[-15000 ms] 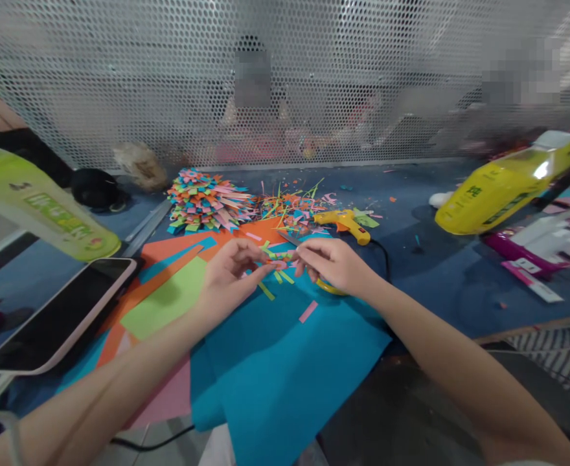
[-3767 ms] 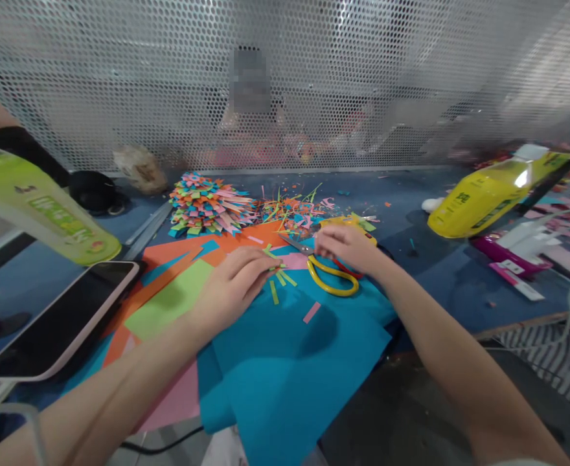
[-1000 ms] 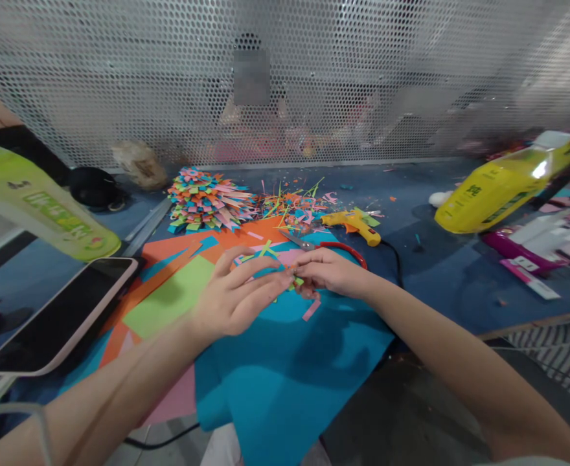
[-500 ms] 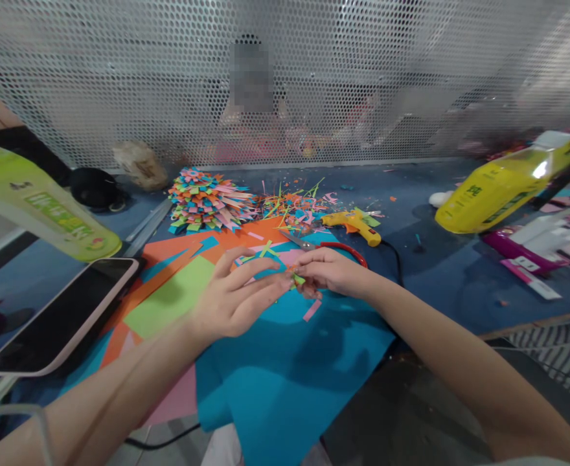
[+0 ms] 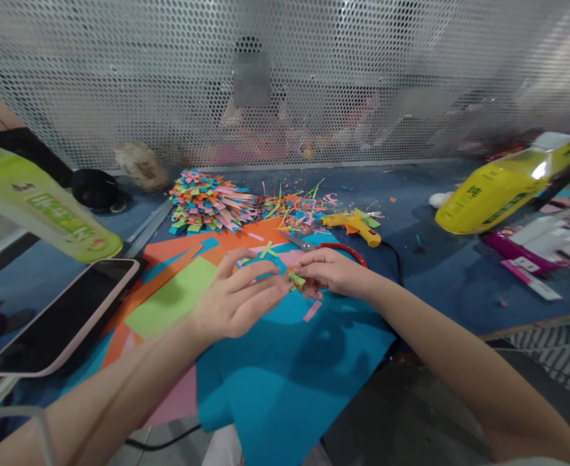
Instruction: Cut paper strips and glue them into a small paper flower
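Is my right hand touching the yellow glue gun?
Apart. The head view shows your right hand nearer you than the yellow glue gun, with the red scissors handle visible between them.

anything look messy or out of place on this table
A bit untidy: loose paper scraps are strewn along the back of the table, close to the yellow glue gun, which lies on its side. The blue paper also sticks out past the front edge.

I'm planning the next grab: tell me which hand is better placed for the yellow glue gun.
The right hand, I judge: the yellow glue gun lies just beyond it, and the left hand is farther away. The right may first need to release its paper strips.
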`<move>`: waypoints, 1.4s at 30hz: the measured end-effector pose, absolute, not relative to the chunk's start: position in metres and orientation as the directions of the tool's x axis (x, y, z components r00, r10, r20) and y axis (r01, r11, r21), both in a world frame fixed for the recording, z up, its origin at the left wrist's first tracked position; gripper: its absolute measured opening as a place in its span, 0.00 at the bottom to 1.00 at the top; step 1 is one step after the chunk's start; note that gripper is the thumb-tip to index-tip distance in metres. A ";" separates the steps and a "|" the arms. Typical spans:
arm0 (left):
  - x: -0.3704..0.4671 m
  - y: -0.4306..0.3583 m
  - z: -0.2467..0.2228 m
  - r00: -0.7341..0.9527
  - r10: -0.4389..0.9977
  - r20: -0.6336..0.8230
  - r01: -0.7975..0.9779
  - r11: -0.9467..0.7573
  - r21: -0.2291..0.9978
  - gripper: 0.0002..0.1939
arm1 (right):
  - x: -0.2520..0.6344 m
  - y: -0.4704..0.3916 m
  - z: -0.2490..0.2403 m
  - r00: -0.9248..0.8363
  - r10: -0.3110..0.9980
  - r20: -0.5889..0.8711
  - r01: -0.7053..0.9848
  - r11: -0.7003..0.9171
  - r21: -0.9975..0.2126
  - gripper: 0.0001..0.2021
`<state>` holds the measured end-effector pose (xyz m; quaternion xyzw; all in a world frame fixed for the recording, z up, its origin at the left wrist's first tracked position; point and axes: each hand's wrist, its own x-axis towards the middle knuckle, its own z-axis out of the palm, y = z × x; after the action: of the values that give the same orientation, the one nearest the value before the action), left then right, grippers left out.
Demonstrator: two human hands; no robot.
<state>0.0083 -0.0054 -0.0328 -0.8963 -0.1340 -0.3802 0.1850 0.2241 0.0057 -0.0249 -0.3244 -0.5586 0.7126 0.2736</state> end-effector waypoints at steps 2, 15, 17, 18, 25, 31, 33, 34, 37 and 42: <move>0.010 -0.005 -0.032 0.673 0.087 0.735 0.370 -0.899 -0.232 0.14 | 0.224 0.005 -0.025 -0.621 0.766 -0.168 -0.033 -0.239 -0.970 0.07; 0.016 -0.009 -0.026 0.634 0.134 0.762 0.405 -0.897 -0.179 0.14 | 0.223 0.005 -0.024 -0.595 0.785 -0.174 -0.061 -0.260 -0.964 0.06; 0.015 -0.008 -0.027 0.635 0.139 0.760 0.396 -0.903 -0.166 0.15 | 0.223 0.006 -0.024 -0.597 0.784 -0.171 -0.069 -0.262 -0.963 0.06; 0.015 -0.008 -0.027 0.636 0.141 0.758 0.390 -0.907 -0.159 0.15 | 0.223 0.006 -0.024 -0.598 0.783 -0.172 -0.068 -0.263 -0.963 0.07; 0.016 -0.010 -0.024 0.607 0.158 0.779 0.414 -0.900 -0.139 0.12 | 0.222 0.007 -0.022 -0.571 0.801 -0.181 -0.053 -0.255 -0.965 0.06; 0.016 -0.009 -0.022 0.531 0.248 0.810 0.464 -0.885 -0.034 0.08 | 0.226 0.011 -0.020 -0.408 0.907 -0.106 -0.125 -0.171 -0.977 0.08; 0.016 -0.008 -0.021 0.483 0.334 0.809 0.505 -0.861 0.054 0.05 | 0.229 0.014 -0.017 -0.345 0.935 -0.082 -0.159 -0.145 -0.977 0.09; 0.015 -0.008 -0.021 0.454 0.383 0.805 0.526 -0.844 0.105 0.04 | 0.230 0.015 -0.016 -0.313 0.947 -0.072 -0.180 -0.133 -0.975 0.08; 0.013 -0.005 -0.022 0.373 0.497 0.784 0.547 -0.800 0.247 0.04 | 0.233 0.017 -0.012 -0.251 0.966 -0.056 -0.220 -0.113 -0.969 0.08; 0.011 -0.005 -0.024 0.381 0.575 0.724 0.546 -0.772 0.326 0.05 | 0.235 0.021 -0.014 -0.227 0.972 -0.063 -0.200 -0.110 -0.974 0.08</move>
<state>0.0112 -0.0051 -0.0244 -0.8308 -0.3372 -0.4424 -0.0166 0.2353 0.0209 -0.0143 -0.4074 -0.4739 0.6237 0.4695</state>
